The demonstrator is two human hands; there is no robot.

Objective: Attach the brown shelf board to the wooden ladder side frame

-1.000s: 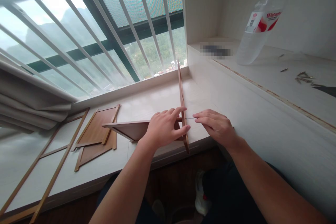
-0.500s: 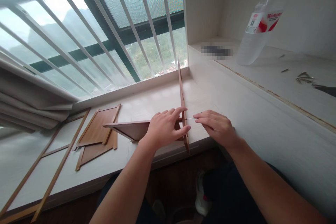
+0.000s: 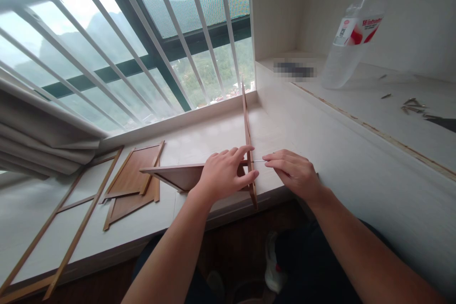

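A brown wooden panel (image 3: 171,173) stands on edge on the white ledge, its right end meeting a long wooden frame (image 3: 246,123) crosswise. My left hand (image 3: 223,175) grips the joint of the two, with index finger and thumb reaching past the frame's right side. Just right of that joint, my right hand (image 3: 294,171) pinches a thin metal rod tool (image 3: 258,160). The rod's left end touches the frame at about the level of the panel's top edge. My palm hides the tool's other end, so its exact kind cannot be made out.
Two loose wooden panels (image 3: 133,171) overlap to the left, beside a ladder-like wooden frame (image 3: 80,213). On the right shelf (image 3: 342,99) are a plastic bottle (image 3: 349,47), several screws (image 3: 411,105) and a blurred dark object (image 3: 294,69). A railing and window rise behind the ledge.
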